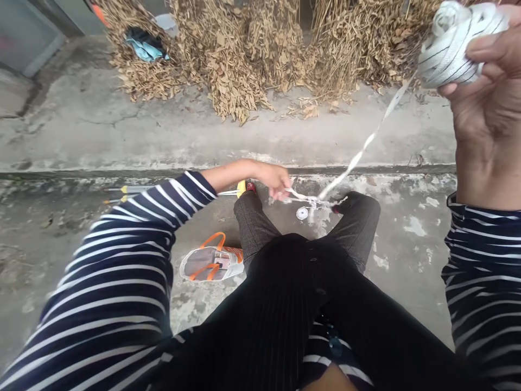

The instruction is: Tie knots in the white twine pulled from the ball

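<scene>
High at the right edge, my right hand (490, 70) grips a wound ball of white flat cord (453, 51) with thin dark lines on it. From the ball a twisted length of white cord (360, 155) runs down and left to a loose tangle of strands (315, 202) between my knees. My left hand (275, 180) is stretched forward, its fingers closed on the strands at the tangle's left end. Below the tangle lies a small round white disc (302, 213) with a dark centre.
A white bag with orange handles (211, 260) stands left of my legs. Dried leafy stalks (252, 54) lean along the back, with a blue and black cloth (146, 44) on them. A low concrete step (163, 136) crosses ahead. Thin rods (130, 190) lie at left.
</scene>
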{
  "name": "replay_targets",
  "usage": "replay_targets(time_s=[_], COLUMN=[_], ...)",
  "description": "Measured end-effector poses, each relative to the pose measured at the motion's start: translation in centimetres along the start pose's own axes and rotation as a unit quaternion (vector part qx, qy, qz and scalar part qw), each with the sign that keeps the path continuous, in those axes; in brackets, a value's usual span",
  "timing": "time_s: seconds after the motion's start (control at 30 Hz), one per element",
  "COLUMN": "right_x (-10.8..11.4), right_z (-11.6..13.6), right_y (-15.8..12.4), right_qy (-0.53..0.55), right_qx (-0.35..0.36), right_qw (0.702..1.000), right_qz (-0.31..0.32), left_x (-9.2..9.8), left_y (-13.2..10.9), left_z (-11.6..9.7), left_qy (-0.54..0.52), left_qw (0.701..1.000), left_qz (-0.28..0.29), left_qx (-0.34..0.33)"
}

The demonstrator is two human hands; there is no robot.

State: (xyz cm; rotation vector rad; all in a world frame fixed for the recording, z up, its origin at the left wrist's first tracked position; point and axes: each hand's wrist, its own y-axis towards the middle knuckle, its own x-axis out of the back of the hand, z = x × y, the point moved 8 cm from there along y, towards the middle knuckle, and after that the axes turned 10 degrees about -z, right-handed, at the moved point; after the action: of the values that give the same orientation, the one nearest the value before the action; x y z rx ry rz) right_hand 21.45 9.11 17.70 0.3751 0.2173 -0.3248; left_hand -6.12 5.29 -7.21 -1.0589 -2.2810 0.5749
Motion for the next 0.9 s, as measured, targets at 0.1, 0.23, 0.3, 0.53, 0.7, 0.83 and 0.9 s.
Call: replay_targets(time_s=[0.1, 0.23, 0.3, 0.53, 0.7, 0.83, 0.9], right_x=[-0.6, -1.1, -1.1, 1.0, 1.0, -0.5, -1.4], right_z=[0.2, 0.0, 0.1, 0.8, 0.1, -0.8, -1.1], right_y=[-0.4, -0.5, -0.6, -0.5, -0.6, -1.1, -1.3], right_qy=[-0.012, -0.028, -0.015, -0.007, 0.007, -0.006, 0.013], right_qx=[0.052, 0.058, 0.059, 0.084, 0.072, 0.059, 0.032], right_qw=[0.998, 0.998, 0.998, 0.996, 0.997, 0.998, 0.999], right_qz=[0.023, 0.025, 0.029, 0.018, 0.020, 0.033, 0.040], left_x=[8.8, 17.4, 17.8, 8.1, 2.9, 7.1, 11.6], left_y=[-0.6, 0.5, 1.9, 5.0, 1.4, -2.0, -2.1], left_z=[1.2, -8.9, -14.9, -21.4, -6.6, 1.9, 0.7], left_qy=[0.073, -0.022, -0.049, -0.141, -0.115, -0.002, 0.008], left_qw=[0.972, 0.864, 0.825, 0.889, 0.978, 0.981, 0.957], left_qz=[-0.211, -0.488, -0.528, -0.320, -0.133, -0.191, -0.289], left_qx=[0.066, -0.123, -0.195, -0.297, -0.115, 0.027, 0.003])
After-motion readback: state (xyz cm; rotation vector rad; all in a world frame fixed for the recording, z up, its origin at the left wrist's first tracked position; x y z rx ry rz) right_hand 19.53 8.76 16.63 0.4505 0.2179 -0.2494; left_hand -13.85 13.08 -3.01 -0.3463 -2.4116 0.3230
